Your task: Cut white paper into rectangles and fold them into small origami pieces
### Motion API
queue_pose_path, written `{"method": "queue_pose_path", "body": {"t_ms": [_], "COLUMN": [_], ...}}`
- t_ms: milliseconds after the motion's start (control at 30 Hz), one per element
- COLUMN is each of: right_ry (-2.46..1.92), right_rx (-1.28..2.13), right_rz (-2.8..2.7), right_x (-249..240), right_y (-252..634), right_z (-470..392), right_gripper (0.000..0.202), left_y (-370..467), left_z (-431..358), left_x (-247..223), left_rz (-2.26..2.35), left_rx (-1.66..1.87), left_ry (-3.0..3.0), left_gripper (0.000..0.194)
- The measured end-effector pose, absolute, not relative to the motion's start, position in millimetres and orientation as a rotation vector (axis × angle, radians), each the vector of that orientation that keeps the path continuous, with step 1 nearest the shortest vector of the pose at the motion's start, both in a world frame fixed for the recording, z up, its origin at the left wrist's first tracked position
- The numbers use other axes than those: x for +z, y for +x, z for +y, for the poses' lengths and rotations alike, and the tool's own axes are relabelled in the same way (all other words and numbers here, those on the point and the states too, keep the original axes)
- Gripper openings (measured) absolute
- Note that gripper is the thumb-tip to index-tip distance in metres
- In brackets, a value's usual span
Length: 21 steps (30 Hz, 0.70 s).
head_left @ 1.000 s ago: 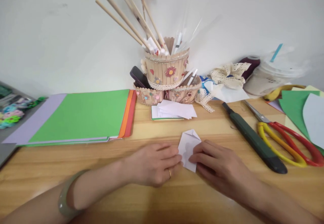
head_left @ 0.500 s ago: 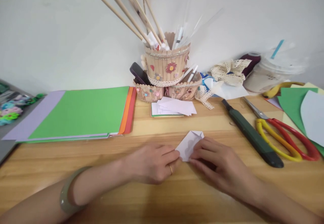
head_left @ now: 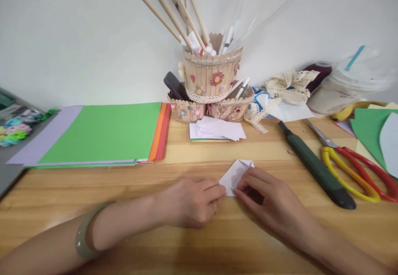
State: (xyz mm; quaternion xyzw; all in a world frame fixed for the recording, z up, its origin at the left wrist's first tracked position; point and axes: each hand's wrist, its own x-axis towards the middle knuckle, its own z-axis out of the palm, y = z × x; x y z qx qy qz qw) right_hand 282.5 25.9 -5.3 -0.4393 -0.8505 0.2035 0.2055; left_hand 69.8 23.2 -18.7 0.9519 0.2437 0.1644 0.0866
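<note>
Folded white paper [head_left: 233, 177]: lies on the surface [head_left: 139, 242] between the two hands, near of the white slips [head_left: 222, 129]; a small folded flap shows at its far right end.
Left hand [head_left: 199, 202]: fingers drawn together at the paper's left corner, probably to steady it; the thumb is hidden, so whether this grip pinches or only presses cannot be told.
Right hand [head_left: 273, 192]: thumb and fingers closed on the paper's right side, a grip that seems suited to guiding an edge; part of the sheet is covered by the fingers.
Paper and grip: the paper's middle lies between the left fingertips and the right, its far end projecting beyond both; this presumably leaves the fold in sight.
White slips: stacked loosely just far of the paper, apparently for easy reach.
Green cutter [head_left: 314, 165] and scissors [head_left: 357, 168]: side by side at right, apart from the hands, apparently laid aside to leave working room.
Coloured sheets [head_left: 105, 134]: piled at far left, apparently out of the arms' way.
Decorated pots [head_left: 213, 76]: at the far side, holding sticks and pens upright or leaning.
</note>
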Motion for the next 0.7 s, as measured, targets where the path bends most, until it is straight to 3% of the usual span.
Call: {"method": "queue_pose_path", "body": {"t_ms": [700], "right_ry": [-1.121], "right_rx": [0.424], "right_rz": [-2.546], "right_x": [-3.9], "right_y": [290.7], "right_z": [26.7], "right_gripper": [0.011], "left_y": [72.6], "left_z": [23.8], "left_x": [-17.6], "left_rz": [0.825], "left_rx": [0.417], "left_ry": [2.850], "left_gripper": [0.020]}}
